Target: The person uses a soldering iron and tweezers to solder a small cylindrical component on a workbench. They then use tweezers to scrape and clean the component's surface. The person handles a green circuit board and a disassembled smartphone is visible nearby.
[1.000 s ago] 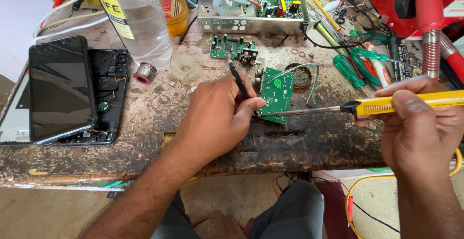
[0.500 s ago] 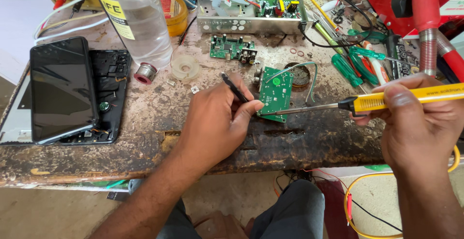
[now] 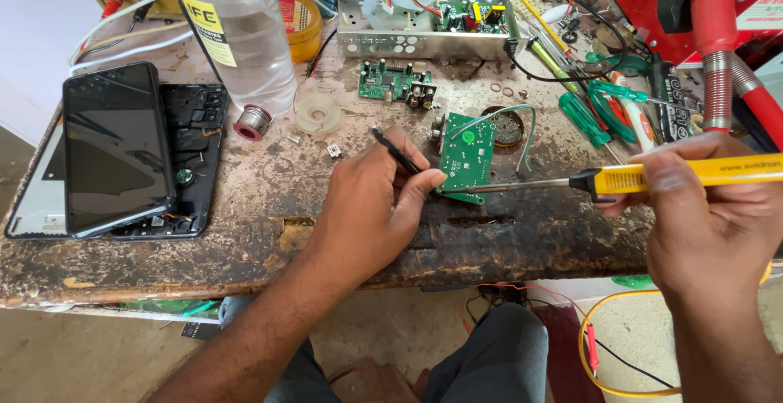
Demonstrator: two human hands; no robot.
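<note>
The green circuit board [image 3: 467, 157] lies flat mid-bench, wires looping off its far end. The left hand [image 3: 371, 211] pinches black tweezers [image 3: 397, 152] at its near corner; the right hand [image 3: 708, 217] is closed around a yellow soldering iron [image 3: 652, 177], tip on the board. The bench's worn front edge [image 3: 245, 264] is close; tools crowd the right.

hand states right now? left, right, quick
Left hand: closed, gripping black tweezers against the green circuit board.
Right hand: closed around the yellow soldering iron, tip at the board.
</note>
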